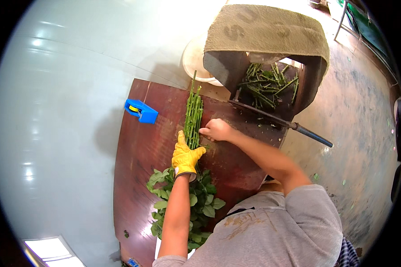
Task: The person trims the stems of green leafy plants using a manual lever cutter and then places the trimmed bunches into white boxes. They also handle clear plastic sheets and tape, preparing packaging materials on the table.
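A bundle of long green cut stems [193,118] lies on the dark red table with its bare ends pointing away from me. Its leaves [204,196] spread below, under my left forearm. My left hand [186,155], in a yellow glove, is closed round the stems just above the leaves. Bare and with curled fingers, my right hand [216,130] is at the right side of the bundle, its fingertips against or very near the stems. Whether anything is pinched in those fingers is hidden.
A blue tape dispenser [141,111] sits at the table's [140,147] far left edge. At the far right, a cutter with a long handle [314,134] stands before a cloth-topped hood [265,31] with cut stem pieces [267,84] inside. A white bucket [196,55] is behind the table.
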Action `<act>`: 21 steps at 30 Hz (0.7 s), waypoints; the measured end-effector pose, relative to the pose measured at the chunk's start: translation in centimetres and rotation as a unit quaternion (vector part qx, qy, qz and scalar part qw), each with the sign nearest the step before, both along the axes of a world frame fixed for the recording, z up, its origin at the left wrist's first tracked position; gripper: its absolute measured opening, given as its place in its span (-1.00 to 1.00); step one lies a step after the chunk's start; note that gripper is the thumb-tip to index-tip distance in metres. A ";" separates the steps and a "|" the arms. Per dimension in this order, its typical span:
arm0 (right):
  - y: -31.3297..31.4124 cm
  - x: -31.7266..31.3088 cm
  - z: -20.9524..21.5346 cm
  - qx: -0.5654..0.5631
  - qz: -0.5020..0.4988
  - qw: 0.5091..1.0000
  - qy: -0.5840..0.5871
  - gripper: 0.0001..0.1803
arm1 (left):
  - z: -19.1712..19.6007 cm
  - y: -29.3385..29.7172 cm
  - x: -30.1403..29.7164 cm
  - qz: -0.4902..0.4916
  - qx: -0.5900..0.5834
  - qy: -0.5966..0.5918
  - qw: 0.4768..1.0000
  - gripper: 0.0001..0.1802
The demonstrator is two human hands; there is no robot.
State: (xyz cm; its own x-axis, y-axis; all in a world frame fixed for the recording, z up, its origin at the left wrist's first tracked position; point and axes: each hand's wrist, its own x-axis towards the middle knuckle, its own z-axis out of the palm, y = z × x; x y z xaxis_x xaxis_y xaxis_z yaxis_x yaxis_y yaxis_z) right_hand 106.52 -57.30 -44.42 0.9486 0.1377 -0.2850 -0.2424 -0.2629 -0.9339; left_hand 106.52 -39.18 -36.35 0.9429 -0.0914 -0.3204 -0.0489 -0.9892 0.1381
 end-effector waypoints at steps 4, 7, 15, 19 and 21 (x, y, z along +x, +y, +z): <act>-3.7 -6.1 -0.3 0.017 -0.135 0.984 -0.117 -0.56 | -1.1 0.5 0.6 -0.004 0.007 -0.009 1.000 0.19; -4.2 -10.9 -0.9 0.013 -0.191 0.980 -0.058 -0.65 | -2.0 1.0 0.8 -0.013 0.011 -0.033 0.999 0.08; 3.2 -9.4 -1.0 -0.024 -0.189 0.972 -0.135 -0.72 | -3.1 1.7 1.0 -0.016 0.022 -0.061 0.998 -0.02; 6.2 -5.4 -0.7 -0.076 -0.112 0.984 -0.113 -0.69 | -3.0 1.7 1.1 -0.022 0.020 -0.048 0.998 -0.03; 6.6 -4.2 -1.0 -0.113 -0.078 0.986 -0.094 -0.69 | -3.0 1.7 1.1 -0.028 0.013 -0.059 0.998 -0.04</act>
State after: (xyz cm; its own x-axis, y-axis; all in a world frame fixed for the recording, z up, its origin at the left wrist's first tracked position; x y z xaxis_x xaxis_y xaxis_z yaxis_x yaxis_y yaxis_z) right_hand 102.30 -50.68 -45.46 0.9922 -0.0613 -0.1090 -0.1249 -0.4419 -0.8883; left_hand 107.62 -37.47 -39.33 0.9677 -0.1389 -0.2102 -0.1196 -0.9876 0.1019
